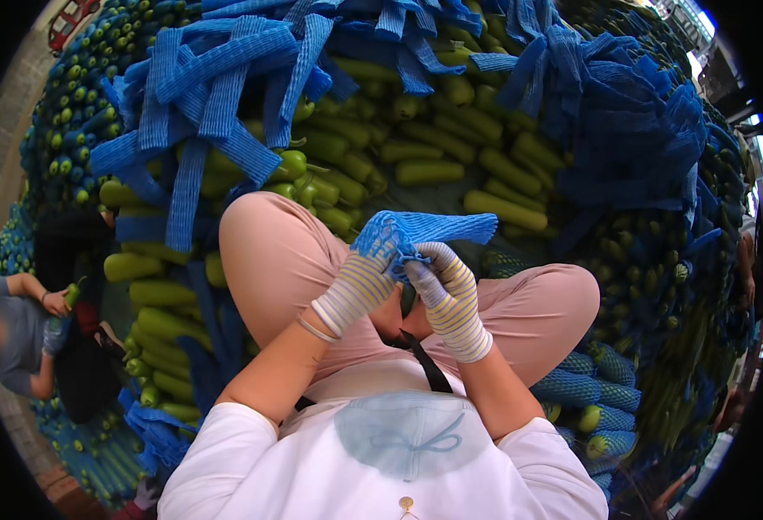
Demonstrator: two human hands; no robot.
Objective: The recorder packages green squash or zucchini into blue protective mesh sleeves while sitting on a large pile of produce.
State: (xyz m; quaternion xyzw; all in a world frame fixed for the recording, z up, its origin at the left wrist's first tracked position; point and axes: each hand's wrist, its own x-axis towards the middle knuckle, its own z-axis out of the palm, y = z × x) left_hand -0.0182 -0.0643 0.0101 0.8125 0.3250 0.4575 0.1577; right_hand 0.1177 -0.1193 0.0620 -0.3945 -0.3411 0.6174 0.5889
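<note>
In front of my lap I hold a blue foam net sleeve [451, 228] with both hands, which wear striped knit gloves. My left hand [353, 290] is closed at the sleeve's stretched end, where the mesh spreads over its fingers. My right hand [451, 299] pinches the edge of that same end. The sleeve's other end lies flat and points to the right. Whether anything is inside the sleeve is hidden. Beyond my knees lie many loose long green vegetables [431, 172], some with green stem caps.
Flat blue sleeves are heaped at the far left [225, 78] and far right [628, 130]. Netted vegetables [611, 420] are stacked by my right side; loose ones [169, 338] lie at my left. A co-worker [17, 338] at the left holds a green vegetable [73, 293].
</note>
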